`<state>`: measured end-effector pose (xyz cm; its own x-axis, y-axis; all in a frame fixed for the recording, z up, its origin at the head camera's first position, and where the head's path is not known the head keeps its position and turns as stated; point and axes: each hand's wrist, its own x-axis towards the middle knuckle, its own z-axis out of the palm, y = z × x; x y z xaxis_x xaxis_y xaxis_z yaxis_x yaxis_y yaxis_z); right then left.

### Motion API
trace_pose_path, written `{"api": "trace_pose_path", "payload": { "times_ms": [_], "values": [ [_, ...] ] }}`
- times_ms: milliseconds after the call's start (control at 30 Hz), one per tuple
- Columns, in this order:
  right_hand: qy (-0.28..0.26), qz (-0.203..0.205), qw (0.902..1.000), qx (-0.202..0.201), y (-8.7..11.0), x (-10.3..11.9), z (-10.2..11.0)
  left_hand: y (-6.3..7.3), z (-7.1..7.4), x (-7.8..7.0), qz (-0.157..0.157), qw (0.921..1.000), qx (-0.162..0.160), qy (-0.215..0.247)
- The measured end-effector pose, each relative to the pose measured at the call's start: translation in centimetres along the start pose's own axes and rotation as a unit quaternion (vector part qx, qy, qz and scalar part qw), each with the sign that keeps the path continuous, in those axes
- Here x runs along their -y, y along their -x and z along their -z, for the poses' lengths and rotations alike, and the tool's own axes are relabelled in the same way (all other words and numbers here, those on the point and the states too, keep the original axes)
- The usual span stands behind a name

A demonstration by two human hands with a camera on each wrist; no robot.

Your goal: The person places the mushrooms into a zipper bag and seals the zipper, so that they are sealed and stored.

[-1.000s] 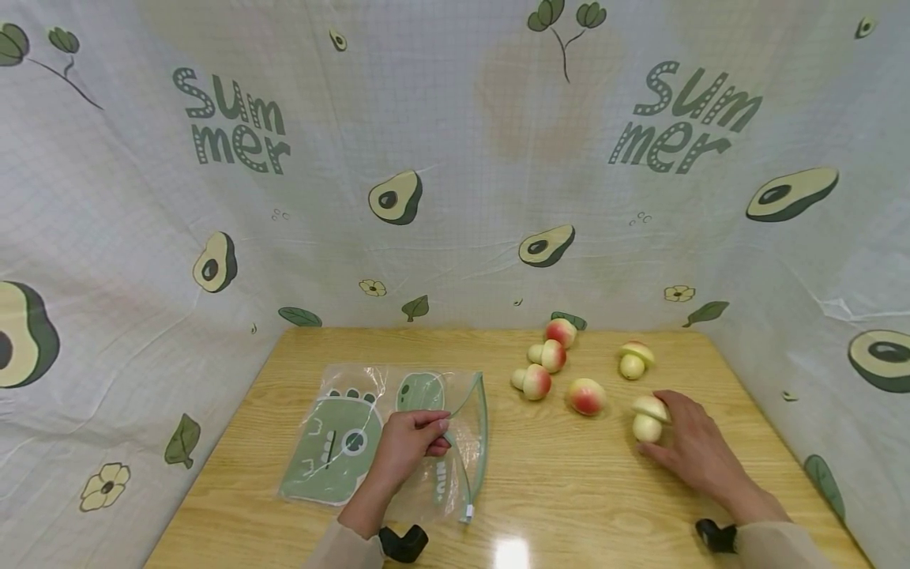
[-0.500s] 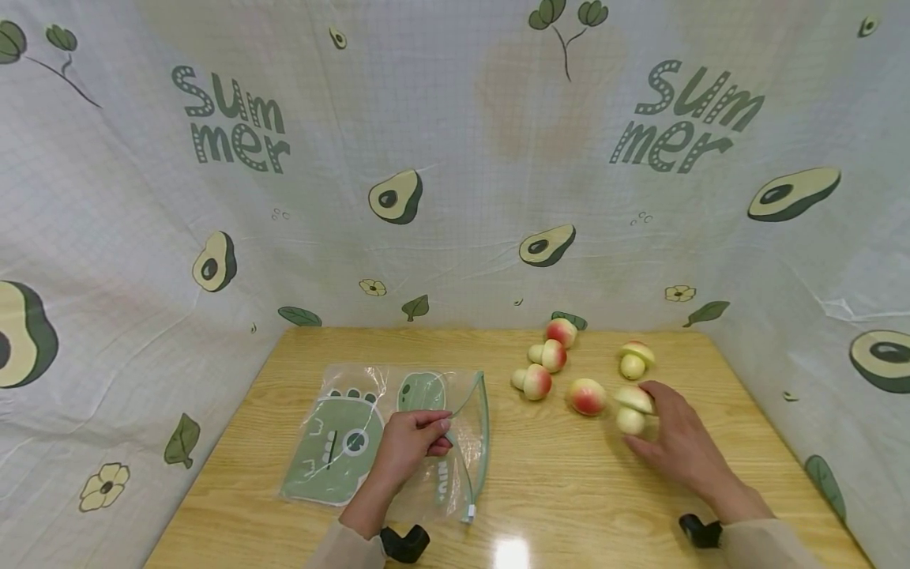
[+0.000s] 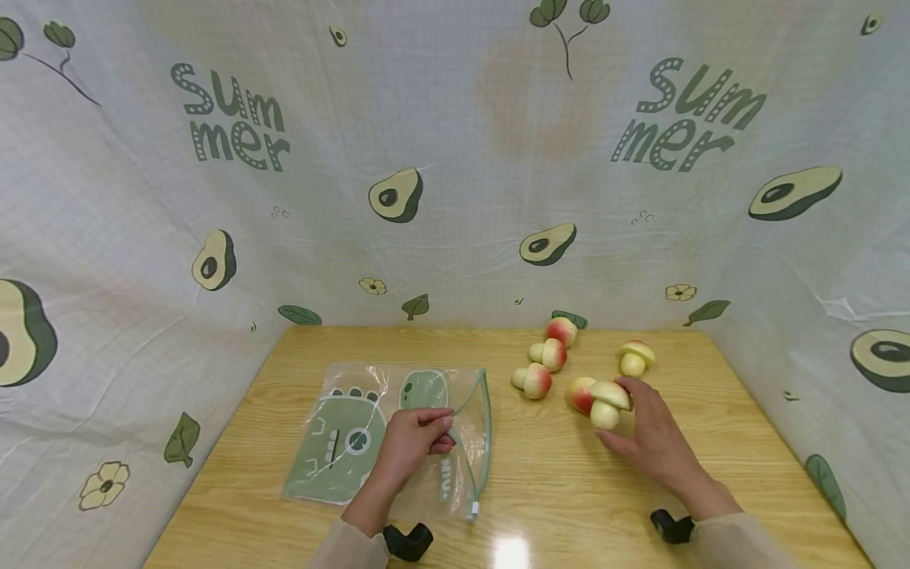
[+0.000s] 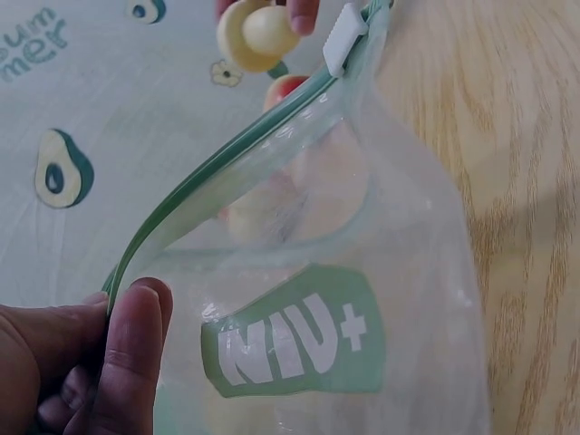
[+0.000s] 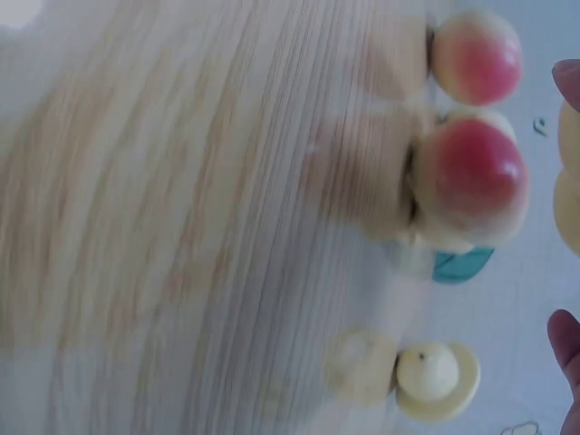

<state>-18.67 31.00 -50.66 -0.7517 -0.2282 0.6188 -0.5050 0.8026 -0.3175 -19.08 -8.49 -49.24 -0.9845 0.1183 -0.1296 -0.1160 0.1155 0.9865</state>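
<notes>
My left hand (image 3: pixel 415 442) pinches the green zip edge of a clear plastic zip bag (image 3: pixel 465 466) printed with a green dinosaur. In the left wrist view the bag's mouth gapes beside thumb and finger, with a white slider (image 4: pixel 344 39) at the far end of the zip. My right hand (image 3: pixel 650 442) holds a pale yellow toy mushroom (image 3: pixel 606 415) between thumb and fingers, right of the bag. That mushroom overlaps a red-and-yellow mushroom (image 3: pixel 580 393) in the head view. Only a sliver of the held mushroom (image 5: pixel 569 190) shows in the right wrist view.
Behind lie several toy mushrooms with reddish caps, among them one near the bag (image 3: pixel 536 382) and one at the back (image 3: pixel 562 332). A yellow-capped mushroom (image 3: pixel 635 359) stands at the back right. A printed cloth (image 3: pixel 455 300) encloses the wooden table (image 3: pixel 554 498).
My right hand has moved left with the mushroom, from the right side of the table toward the bag. The left hand has kept its pinch on the bag, almost still.
</notes>
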Motion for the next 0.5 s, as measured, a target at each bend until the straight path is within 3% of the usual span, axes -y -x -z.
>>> {"api": "trace_pose_path", "payload": {
  "times_ms": [500],
  "values": [
    [-0.08,-0.027,0.9963,0.016,-1.6,5.1,-4.0,0.1,-0.4,-0.7,0.004,0.9996,0.0,0.029]
  ]
}}
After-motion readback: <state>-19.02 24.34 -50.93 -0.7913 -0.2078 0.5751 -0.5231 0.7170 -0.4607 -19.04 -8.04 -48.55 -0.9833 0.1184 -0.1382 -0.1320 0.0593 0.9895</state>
